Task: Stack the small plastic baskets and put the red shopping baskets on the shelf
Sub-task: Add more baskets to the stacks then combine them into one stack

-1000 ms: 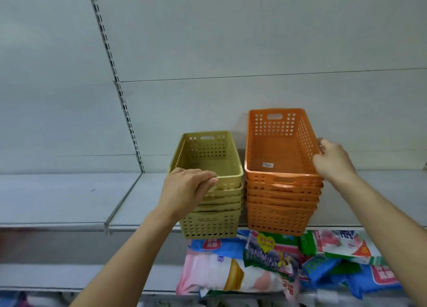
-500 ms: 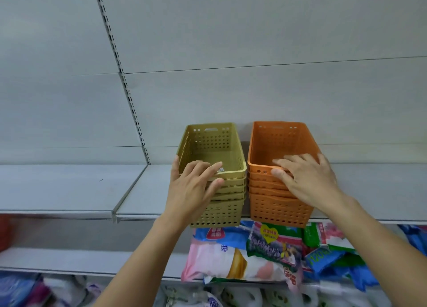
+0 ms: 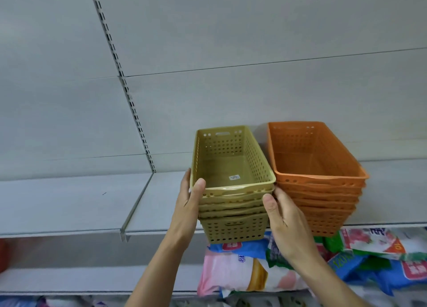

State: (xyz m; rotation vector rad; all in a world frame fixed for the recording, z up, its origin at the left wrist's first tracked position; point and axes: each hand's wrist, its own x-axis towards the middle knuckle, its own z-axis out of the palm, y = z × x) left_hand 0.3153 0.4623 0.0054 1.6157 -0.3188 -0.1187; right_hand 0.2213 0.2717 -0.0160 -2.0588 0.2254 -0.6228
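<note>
While both hands, left (image 3: 188, 205) and right (image 3: 285, 223), grip its sides, the olive basket stack (image 3: 233, 200) sits between them.

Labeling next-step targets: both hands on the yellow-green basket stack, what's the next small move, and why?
Probably slide the yellow-green stack back onto the shelf. The left hand and right hand clasp its two sides, and its front overhangs the shelf edge above the packets, as the orange stack beside it also does.
</note>
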